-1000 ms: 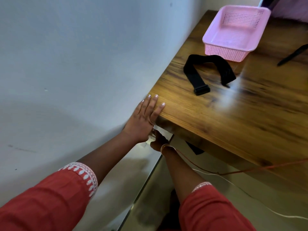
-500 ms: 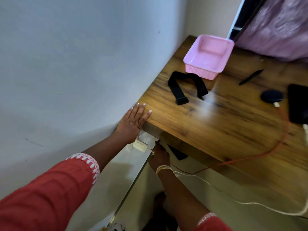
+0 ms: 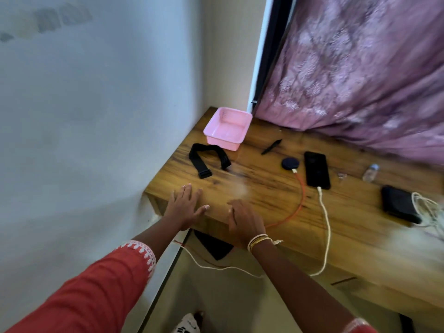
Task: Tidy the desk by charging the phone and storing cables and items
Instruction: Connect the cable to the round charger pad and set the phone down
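Observation:
On the wooden desk [image 3: 269, 188] a black phone [image 3: 316, 169] lies face up with a white cable [image 3: 326, 227] plugged into its near end; the cable drops over the front edge. Left of the phone a dark round puck [image 3: 290, 163] has an orange cable [image 3: 299, 200] attached. My left hand [image 3: 183, 206] rests flat on the desk's near left corner, fingers spread. My right hand [image 3: 242, 221] rests on the front edge beside it, fingers relaxed, holding nothing.
A pink basket [image 3: 227, 128] stands at the back left corner, a black strap [image 3: 207, 159] in front of it and a black pen [image 3: 271, 146] to its right. A black pouch [image 3: 400, 205], coiled white cable [image 3: 430, 212] and small bottle [image 3: 371, 173] lie at the right. A purple curtain [image 3: 360, 68] hangs behind.
My right hand came up from under the desk, where it was at the wall plug, onto the front edge. The view lifted, bringing the phone and right side of the desk into sight.

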